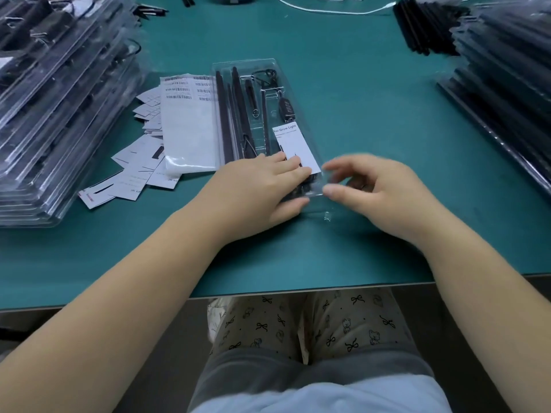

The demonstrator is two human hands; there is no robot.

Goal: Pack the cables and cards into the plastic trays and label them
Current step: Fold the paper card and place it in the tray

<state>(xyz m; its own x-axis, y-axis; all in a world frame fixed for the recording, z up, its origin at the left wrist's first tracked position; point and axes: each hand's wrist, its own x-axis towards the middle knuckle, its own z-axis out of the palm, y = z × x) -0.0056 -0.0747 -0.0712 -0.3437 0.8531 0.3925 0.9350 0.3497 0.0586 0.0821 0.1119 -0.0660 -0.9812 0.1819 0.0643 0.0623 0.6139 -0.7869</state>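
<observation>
The right hand (372,189) curls its fingers (334,190) on the near edge of the clear tray (268,114) mid-table; the left hand (262,186) presses flat on the card (295,147). Likely closing the tray; labelling from the barcode sheet (187,126) follows.

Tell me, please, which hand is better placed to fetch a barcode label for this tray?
Left, probably: the left hand rests beside the label sheet, while the right hand pinches the tray edge opposite.

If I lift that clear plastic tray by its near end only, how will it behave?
The clear plastic tray looks thin and long, so it would probably flex or sag. Its glossy surface may slip in the right hand. The white card lies loose on top and might slide.
</observation>
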